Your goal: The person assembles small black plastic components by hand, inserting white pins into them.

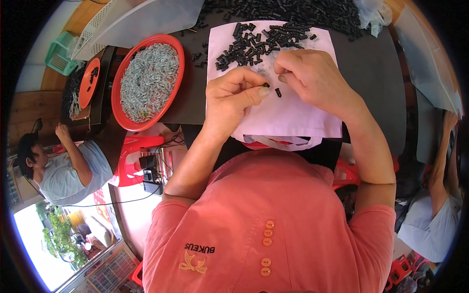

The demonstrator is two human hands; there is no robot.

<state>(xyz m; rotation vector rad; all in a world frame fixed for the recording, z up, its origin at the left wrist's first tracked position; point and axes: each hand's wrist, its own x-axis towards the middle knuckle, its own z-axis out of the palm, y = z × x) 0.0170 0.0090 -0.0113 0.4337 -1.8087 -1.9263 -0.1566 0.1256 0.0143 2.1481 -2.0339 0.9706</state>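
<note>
My left hand (237,97) pinches a small black plastic part (266,85) between thumb and forefinger, over a pale pink cloth bag (312,115) laid flat on the table. Close by on the right, my right hand (308,73) has its thumb and forefinger pressed together; whatever they hold is too small or hidden to name. One loose black plastic part (278,92) lies on the cloth below the gap between my hands. Beyond my fingers, a pile of black plastic parts (254,46) spreads over the cloth, with small silvery pieces (305,43) partly hidden behind my right hand.
A red round tray (180,73) full of small silvery metal pieces stands at the left. A large heap of black parts (293,10) covers the far table, beside a clear plastic bag (375,17). One person (78,168) sits at the left, another (435,215) at the right.
</note>
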